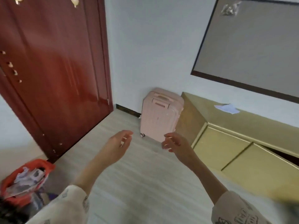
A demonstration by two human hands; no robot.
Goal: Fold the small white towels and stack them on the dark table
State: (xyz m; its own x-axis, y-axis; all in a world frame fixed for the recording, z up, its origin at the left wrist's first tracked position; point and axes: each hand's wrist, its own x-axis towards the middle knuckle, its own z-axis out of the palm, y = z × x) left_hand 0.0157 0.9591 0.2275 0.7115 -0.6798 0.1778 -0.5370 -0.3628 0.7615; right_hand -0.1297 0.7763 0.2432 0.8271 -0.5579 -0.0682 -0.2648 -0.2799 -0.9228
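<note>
My left hand (119, 142) and my right hand (175, 143) are both held out in front of me over the pale wood floor, palms turned toward each other. The fingers of each are loosely curled and apart, and neither holds anything. No white towel and no dark table appear in this view. The picture is blurred by motion.
A pink suitcase (159, 115) stands against the white wall ahead. To the left is a dark red door (55, 65). A low yellow cabinet (234, 143) runs along the right wall with a white paper (227, 108) on top. A red bin (25, 178) with crumpled paper sits at lower left.
</note>
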